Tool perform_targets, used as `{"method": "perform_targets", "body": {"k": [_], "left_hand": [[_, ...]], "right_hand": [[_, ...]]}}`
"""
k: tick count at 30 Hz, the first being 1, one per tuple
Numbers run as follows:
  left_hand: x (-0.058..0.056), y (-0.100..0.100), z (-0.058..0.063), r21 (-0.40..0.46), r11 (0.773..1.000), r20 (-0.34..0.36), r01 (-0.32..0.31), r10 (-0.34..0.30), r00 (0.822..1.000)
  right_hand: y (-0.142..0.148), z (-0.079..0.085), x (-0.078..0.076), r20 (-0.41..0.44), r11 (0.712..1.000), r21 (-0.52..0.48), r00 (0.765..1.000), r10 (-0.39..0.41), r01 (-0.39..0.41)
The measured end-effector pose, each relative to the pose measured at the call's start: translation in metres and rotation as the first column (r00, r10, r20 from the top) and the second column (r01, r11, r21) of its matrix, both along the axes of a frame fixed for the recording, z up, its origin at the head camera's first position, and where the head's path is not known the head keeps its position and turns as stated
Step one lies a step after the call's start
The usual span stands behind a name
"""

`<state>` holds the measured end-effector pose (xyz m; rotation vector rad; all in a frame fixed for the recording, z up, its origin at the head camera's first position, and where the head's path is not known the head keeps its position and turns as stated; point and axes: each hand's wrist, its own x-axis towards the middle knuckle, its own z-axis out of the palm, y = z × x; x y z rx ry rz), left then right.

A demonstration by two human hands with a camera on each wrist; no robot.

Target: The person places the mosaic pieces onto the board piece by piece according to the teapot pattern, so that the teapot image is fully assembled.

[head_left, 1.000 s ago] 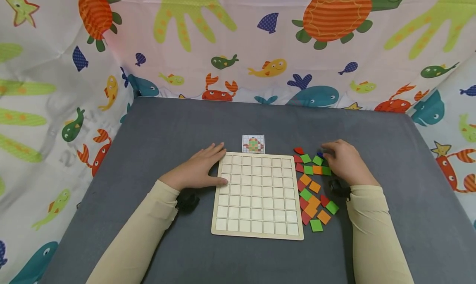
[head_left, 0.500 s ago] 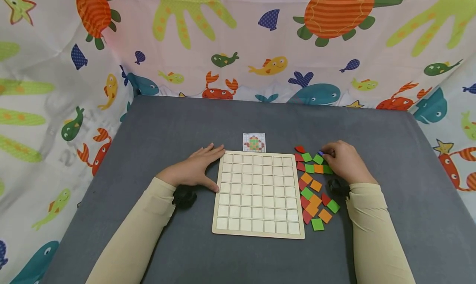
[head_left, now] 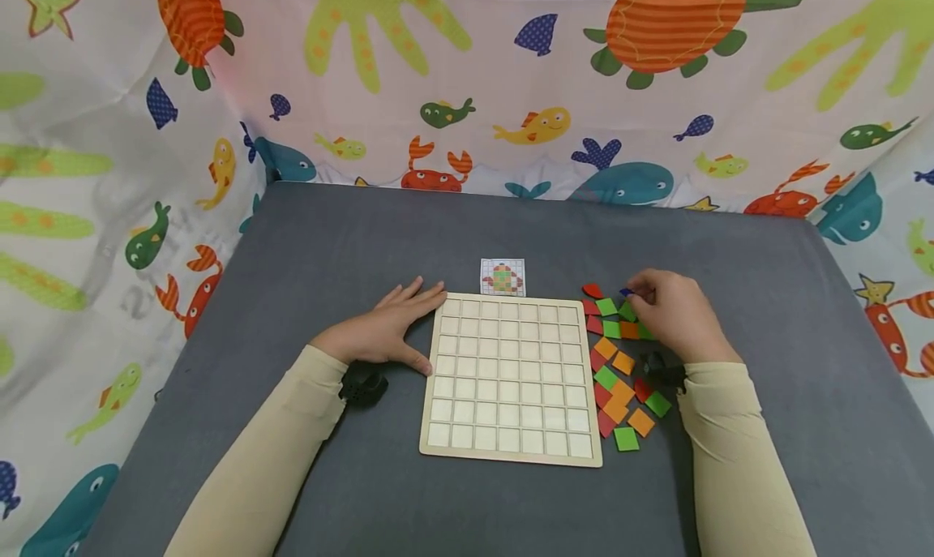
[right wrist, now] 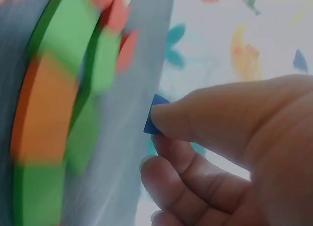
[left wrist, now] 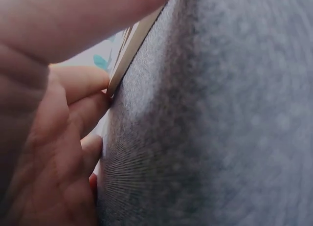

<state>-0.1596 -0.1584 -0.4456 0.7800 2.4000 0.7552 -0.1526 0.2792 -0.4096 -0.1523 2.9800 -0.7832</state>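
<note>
R grip (head_left: 674, 314) pinches blue pc (right wrist: 150, 125) nr tiles (head_left: 610, 329), far right; L grip (head_left: 383, 327) wide, touching board (head_left: 511, 379), left edge.

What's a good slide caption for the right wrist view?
Right hand pinching a blue piece, with green, orange and red pieces blurred on the gray surface beside it.

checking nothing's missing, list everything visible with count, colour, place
board: one, pale wood, mid-table
picture card: one, white, multicolour print, at board's far edge
red pieces: seven showing, red, right of board
green pieces: seven showing, green, same cluster
orange pieces: six showing, orange, same cluster
blue piece: one, blue, in right grip
table: one, grey, under board
printed cloth: count unclear, multicoloured, behind and beside table
wrist devices: two, black, on wrists
sleeves: two, beige, on arms
left grip: one, touching board's left edge
right grip: one, by green pieces
</note>
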Motion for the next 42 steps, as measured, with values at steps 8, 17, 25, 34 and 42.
{"method": "perform_targets", "body": {"k": [8,17,25,34,42], "left_hand": [[0.000,-0.002,-0.002,0.015,1.000,-0.001,0.014,-0.014,1.000],[0.001,-0.002,-0.008,0.006,1.000,-0.006,0.010,-0.010,1.000],[0.001,-0.002,-0.007,-0.002,1.000,-0.016,0.014,-0.014,1.000],[0.000,0.000,-0.007,-0.012,1.000,-0.022,0.008,-0.008,1.000],[0.000,0.000,-0.008,-0.014,1.000,-0.027,-0.003,0.003,1.000]], "right_hand": [[-0.053,0.017,0.010,0.006,0.984,-0.077,0.987,0.162,-0.161],[-0.094,0.012,0.002,0.013,0.964,-0.054,0.966,0.260,-0.259],[-0.117,-0.001,-0.008,0.042,0.944,-0.096,0.947,0.320,-0.315],[-0.130,-0.011,-0.013,0.035,0.937,-0.089,0.939,0.341,-0.337],[-0.131,-0.019,-0.014,0.027,0.928,-0.074,0.930,0.367,-0.365]]}}
